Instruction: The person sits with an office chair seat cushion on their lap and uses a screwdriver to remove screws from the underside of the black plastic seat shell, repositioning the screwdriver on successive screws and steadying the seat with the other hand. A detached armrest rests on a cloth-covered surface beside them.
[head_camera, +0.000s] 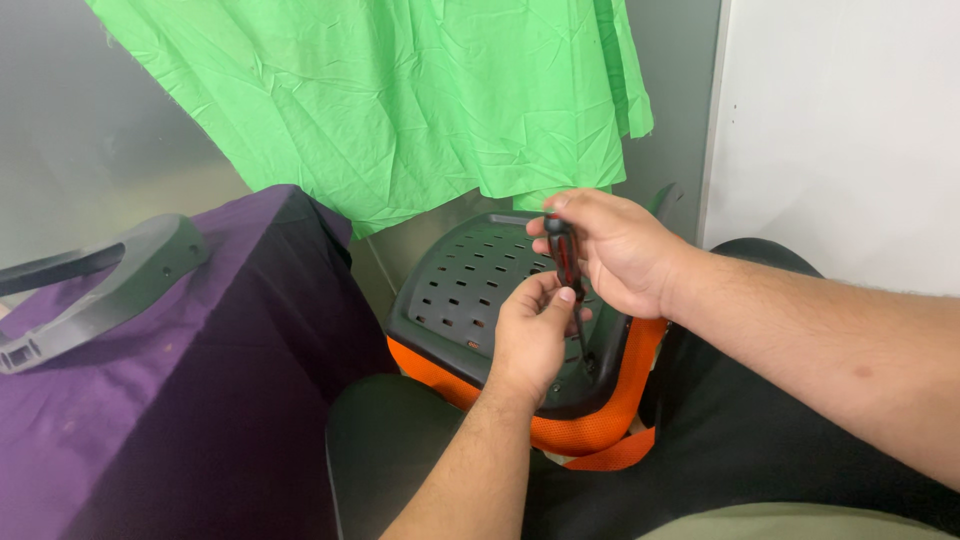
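Right hand (622, 255) grip clamped on red-black screwdriver (565, 262) handle, upright over perforated grey chair seat (470, 285) with orange mesh (590, 430), left hand (532, 335) grip pinching shaft near seat's front edge, grey armrest (110, 285) on purple-draped bench (190, 400)

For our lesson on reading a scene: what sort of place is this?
Probably a makeshift workshop or assembly corner: a dark perforated chair back with orange mesh, a loose grey armrest on a purple-draped table, and a screwdriver in hand.
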